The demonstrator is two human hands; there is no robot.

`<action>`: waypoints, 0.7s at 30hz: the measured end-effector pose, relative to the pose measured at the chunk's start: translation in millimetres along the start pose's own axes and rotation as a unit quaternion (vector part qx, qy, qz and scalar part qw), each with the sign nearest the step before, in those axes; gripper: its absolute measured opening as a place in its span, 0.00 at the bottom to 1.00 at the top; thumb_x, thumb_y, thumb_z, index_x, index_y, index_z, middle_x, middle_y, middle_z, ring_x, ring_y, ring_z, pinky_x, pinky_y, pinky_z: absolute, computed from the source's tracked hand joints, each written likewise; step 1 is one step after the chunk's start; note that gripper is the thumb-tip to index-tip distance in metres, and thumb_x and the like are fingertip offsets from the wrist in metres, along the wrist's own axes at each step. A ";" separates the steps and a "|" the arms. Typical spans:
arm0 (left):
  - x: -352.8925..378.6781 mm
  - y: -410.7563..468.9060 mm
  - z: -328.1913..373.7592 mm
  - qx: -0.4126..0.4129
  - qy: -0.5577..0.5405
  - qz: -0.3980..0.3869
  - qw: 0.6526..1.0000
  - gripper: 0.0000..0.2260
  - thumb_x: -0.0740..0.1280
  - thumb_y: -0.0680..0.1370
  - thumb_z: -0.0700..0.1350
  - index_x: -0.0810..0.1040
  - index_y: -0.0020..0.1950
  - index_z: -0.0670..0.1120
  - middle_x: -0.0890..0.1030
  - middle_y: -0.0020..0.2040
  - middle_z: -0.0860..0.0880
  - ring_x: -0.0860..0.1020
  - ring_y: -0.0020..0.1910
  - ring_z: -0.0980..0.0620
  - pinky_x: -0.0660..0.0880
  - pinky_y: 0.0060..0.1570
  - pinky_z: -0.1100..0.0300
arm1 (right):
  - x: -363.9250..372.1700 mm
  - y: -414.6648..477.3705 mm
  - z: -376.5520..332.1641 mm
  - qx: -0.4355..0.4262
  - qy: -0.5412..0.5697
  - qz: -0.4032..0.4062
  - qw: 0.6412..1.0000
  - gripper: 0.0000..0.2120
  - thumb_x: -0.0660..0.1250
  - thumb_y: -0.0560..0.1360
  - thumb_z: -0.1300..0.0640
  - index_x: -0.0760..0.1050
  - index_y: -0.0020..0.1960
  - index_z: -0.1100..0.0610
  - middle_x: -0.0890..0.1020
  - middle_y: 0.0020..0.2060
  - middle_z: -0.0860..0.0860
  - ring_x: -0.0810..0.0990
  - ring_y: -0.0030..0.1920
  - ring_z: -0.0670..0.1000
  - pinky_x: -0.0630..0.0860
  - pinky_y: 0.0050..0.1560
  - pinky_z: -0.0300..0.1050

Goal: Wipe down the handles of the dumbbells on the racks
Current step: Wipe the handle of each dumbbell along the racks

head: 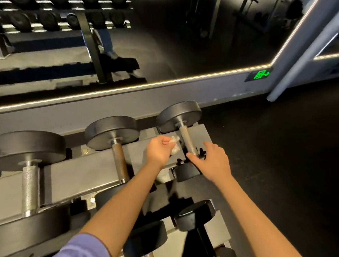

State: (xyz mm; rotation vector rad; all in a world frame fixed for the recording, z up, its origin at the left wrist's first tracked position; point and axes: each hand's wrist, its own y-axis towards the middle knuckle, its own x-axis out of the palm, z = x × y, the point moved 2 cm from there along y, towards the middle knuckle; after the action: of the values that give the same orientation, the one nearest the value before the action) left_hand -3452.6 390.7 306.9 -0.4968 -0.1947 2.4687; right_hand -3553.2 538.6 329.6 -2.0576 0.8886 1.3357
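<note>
Rack [79, 174] of grey metal runs from 8 o'clock toward the middle of the head view, and three dumbbells rest across its top shelf. The right dumbbell [179, 116] lies near the centre. Its handle [187, 141] has its long axis running from the far plate at 11 o'clock down to the near end at 5 o'clock. The middle dumbbell [112, 132] and the left dumbbell [24, 150] lie at 9 and 8 o'clock of it. Their handles run closer to 12-to-6, with the far plates toward the wall.

The left hand [159, 150] is at 9 o'clock of the right handle, just beside it. Its fingers are curled and pinch a crumpled white cloth [173, 147], which hangs close to the bar; I cannot tell if it touches. The right hand [212, 160] is at 4 o'clock of the handle with its fingers spread and thumb raised. Its forefinger reaches the bar's near end, where contact is unclear.

Smaller dumbbells [195, 214] sit on a lower shelf at 6 o'clock. A mirror [149, 39] fills 12 o'clock, a green sign [261, 74] glows at 2 o'clock, and dark floor [281, 154] spreads at 3 o'clock. A lilac sleeve [84, 247] shows at 7 o'clock.
</note>
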 end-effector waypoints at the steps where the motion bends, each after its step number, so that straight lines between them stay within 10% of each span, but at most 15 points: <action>1: 5.3 6.2 3.2 -0.010 -0.012 0.012 1.000 0.03 0.70 0.75 0.41 0.80 0.49 0.44 0.80 0.42 0.49 0.77 0.44 0.53 0.73 0.47 0.61 | 0.3 0.4 1.1 -0.003 -0.003 0.000 1.000 0.36 0.63 0.70 0.32 0.70 0.67 0.58 0.76 0.60 0.54 0.73 0.61 0.56 0.71 0.60 0.52; 13: 56.5 37.8 22.5 0.020 0.032 0.096 0.995 0.03 0.71 0.73 0.40 0.83 0.45 0.41 0.80 0.39 0.49 0.76 0.41 0.53 0.74 0.45 0.60 | 2.3 15.0 10.8 -0.083 0.009 0.004 0.997 0.25 0.54 0.74 0.34 0.73 0.61 0.48 0.79 0.52 0.45 0.76 0.51 0.49 0.73 0.49 0.47; 21: 61.3 9.3 10.9 0.059 0.096 0.051 0.992 0.02 0.71 0.73 0.35 0.83 0.41 0.40 0.81 0.38 0.49 0.75 0.37 0.56 0.67 0.34 0.76 | 0.5 11.8 9.3 -0.116 0.045 0.015 0.992 0.12 0.56 0.78 0.42 0.72 0.50 0.49 0.75 0.41 0.44 0.70 0.39 0.45 0.63 0.41 0.42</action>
State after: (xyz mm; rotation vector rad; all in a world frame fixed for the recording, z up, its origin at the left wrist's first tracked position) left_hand -3507.6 419.2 295.9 -0.7037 0.0547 2.4948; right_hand -3567.3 537.7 324.7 -2.3039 0.8386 1.4303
